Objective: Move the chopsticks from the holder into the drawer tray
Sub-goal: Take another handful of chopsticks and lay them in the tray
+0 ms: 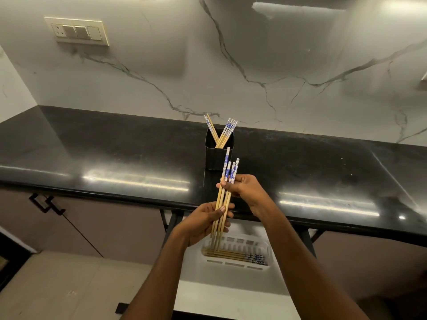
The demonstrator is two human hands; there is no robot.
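A bundle of several bamboo chopsticks (pixel 228 172) with blue-and-white tops stands nearly upright in both hands above the counter's front edge. My right hand (pixel 245 189) pinches the bundle just below the patterned tops. My left hand (pixel 203 221) grips the bare lower half. Behind them a black square holder (pixel 217 158) on the counter keeps several more chopsticks (pixel 225 132), fanned to both sides. Below the hands, a white tray (pixel 240 242) in the open drawer has several chopsticks (pixel 235 255) lying flat, tops to the right.
The glossy black countertop (pixel 115 153) runs the full width against a white marble backsplash. A switch plate (pixel 77 31) is on the wall at upper left. Cabinet doors with black handles (pixel 46 203) sit below left. The open drawer's white floor (pixel 231 294) lies under my arms.
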